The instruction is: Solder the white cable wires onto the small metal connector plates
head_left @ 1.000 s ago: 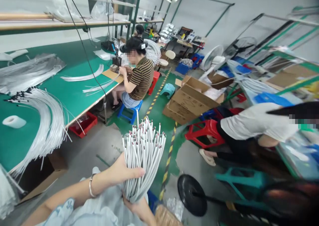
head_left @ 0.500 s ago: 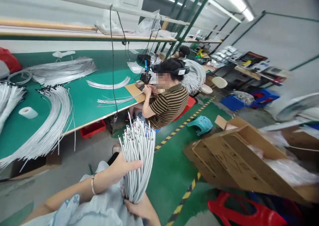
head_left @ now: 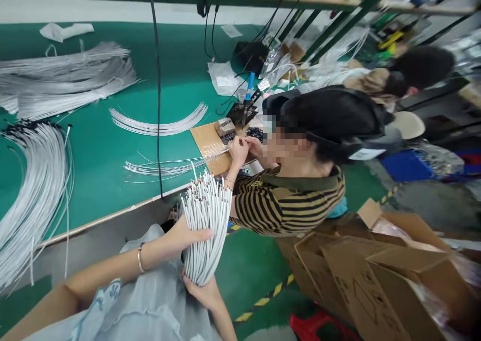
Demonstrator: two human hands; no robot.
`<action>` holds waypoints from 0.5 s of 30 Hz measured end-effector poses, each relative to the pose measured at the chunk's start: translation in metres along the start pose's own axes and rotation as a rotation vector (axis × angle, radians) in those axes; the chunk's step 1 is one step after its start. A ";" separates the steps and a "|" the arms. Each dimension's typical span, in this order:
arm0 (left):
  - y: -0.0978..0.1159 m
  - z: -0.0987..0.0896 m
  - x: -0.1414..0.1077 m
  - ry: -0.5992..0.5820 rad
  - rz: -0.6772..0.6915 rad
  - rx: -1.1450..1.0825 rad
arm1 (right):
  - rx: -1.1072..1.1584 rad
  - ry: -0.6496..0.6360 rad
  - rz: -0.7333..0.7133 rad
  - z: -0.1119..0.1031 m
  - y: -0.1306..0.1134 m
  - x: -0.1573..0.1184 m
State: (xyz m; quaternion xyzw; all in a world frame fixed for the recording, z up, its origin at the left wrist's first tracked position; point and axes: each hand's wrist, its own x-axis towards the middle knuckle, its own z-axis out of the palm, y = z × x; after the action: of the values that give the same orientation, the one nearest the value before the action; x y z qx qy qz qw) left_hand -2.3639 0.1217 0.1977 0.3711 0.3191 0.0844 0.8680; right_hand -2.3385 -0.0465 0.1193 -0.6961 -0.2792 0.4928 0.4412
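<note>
**A:** ok what's the wearer got there, bottom middle of the frame?

**B:** fat bundle of white cables (head_left: 206, 225), kinda upright, cut ends up. Left hand (head_left: 190, 235) is wrapped round its side, thumb across the front, and the right hand (head_left: 203, 291) is gripping low down. Fingers behind are hidden, lower ends too.

**A:** so which step is that?

**B:** I'd call it the holding/gathering bit. Next move, imo, calls for a snug two-handed grip and the ends kept even, or loose ones could slip out.

**A:** anything past that?

**B:** far left there's a heap of black-tipped cables (head_left: 37, 175) on the green worktop (head_left: 180, 70), with a thin bunch (head_left: 161, 125) lying apart from it, left of centre. Co-worker in a striped top (head_left: 289, 205) is busy at the edge, mid-frame.

**A:** containers?

**B:** cardboard boxes (head_left: 361, 281), lower right, flaps up, clear plastic (head_left: 432, 301) inside. Further back, right side, a blue bin (head_left: 404, 168) with some pale tangled stuff (head_left: 439, 160) at it. Too blurry to tell what.
</note>
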 end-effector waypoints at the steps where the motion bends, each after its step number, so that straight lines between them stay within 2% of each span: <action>1: 0.004 0.001 0.014 0.009 -0.011 0.004 | 0.011 -0.021 0.002 -0.007 -0.002 0.012; 8: 0.019 0.007 0.095 0.104 -0.042 0.019 | 0.039 -0.042 0.007 -0.046 -0.010 0.082; 15: 0.030 0.021 0.140 0.212 -0.010 -0.004 | -0.072 -0.040 -0.027 -0.080 -0.007 0.122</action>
State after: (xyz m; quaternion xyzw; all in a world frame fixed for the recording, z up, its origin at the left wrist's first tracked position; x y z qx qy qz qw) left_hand -2.2388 0.1843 0.1607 0.3566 0.4107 0.1197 0.8306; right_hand -2.2195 0.0305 0.0821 -0.6977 -0.3150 0.4901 0.4170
